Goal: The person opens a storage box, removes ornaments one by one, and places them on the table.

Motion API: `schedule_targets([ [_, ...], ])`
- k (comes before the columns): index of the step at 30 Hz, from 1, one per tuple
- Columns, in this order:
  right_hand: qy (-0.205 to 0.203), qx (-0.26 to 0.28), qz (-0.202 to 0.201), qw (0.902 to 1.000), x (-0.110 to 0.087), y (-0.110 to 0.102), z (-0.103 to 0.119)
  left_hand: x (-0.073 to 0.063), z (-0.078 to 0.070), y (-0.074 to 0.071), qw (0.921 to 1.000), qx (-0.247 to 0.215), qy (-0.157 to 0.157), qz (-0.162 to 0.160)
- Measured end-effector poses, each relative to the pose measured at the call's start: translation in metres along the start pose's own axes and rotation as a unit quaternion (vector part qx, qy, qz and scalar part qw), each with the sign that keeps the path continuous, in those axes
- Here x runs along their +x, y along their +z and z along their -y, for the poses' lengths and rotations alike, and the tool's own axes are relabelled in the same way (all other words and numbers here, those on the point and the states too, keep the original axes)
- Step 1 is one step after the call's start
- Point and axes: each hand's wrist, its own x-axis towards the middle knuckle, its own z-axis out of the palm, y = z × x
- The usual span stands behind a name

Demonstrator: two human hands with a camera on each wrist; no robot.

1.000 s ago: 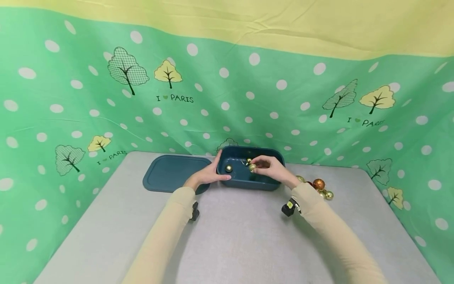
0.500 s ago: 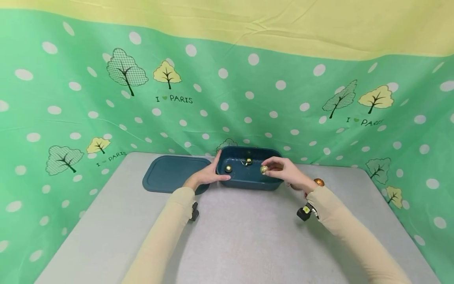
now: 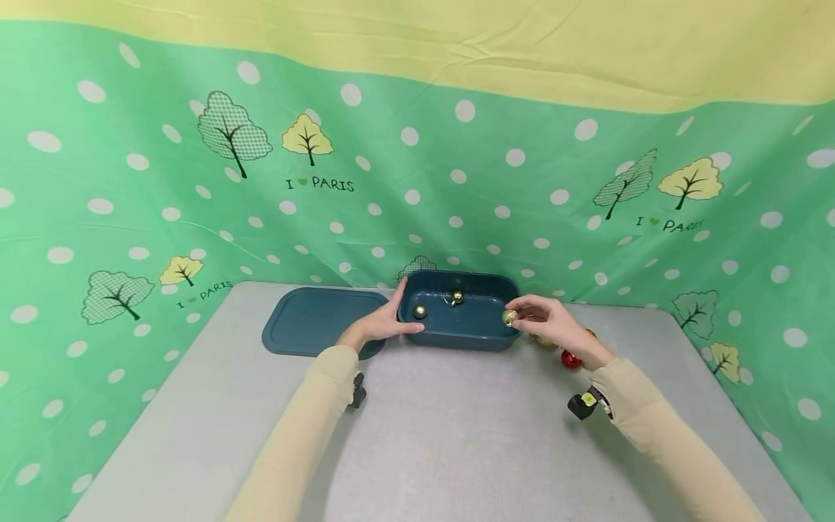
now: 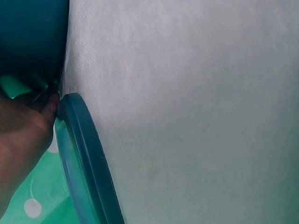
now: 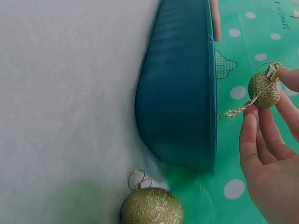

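Observation:
My left hand (image 3: 380, 322) rests against the left end of a dark blue rectangular box (image 3: 466, 342). Its thumb lies along the front rim and its straight forefinger along the left end. Inside the box sit two gold baubles, a plain round one (image 3: 420, 311) at the left and a smaller one (image 3: 458, 296) near the back. My right hand (image 3: 554, 322) pinches a glittery gold bauble (image 5: 264, 89) between thumb and fingertips, over the box's right end in the head view. A gold string loop and tassel hang from this bauble.
A dark blue lid (image 3: 306, 319) lies left of the box. Right of the box, partly behind my right hand, are a red bauble (image 3: 571, 359) and a larger gold bauble (image 5: 152, 207) on the grey table (image 3: 430, 435). A green dotted curtain (image 3: 365, 217) hangs behind.
My right hand has moved right with the gold bauble, from the middle of the box to its right end. My left hand stays at the box's left end.

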Motion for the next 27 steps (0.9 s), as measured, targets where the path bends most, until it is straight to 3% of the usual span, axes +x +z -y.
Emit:
schedule_targets([
  [5,0.029,0.005,-0.013,0.9995,-0.01,-0.005,-0.001,-0.001,-0.001,0.0,1.0,-0.001,-0.001,0.0],
  [12,-0.007,-0.003,-0.037,0.9993,-0.023,-0.015,-0.009,0.001,0.0,0.0,1.0,-0.001,-0.001,0.0],
  [27,0.01,-0.032,-0.097,0.9947,-0.059,-0.047,-0.027,0.001,0.001,0.001,1.0,-0.002,-0.006,0.0],
])
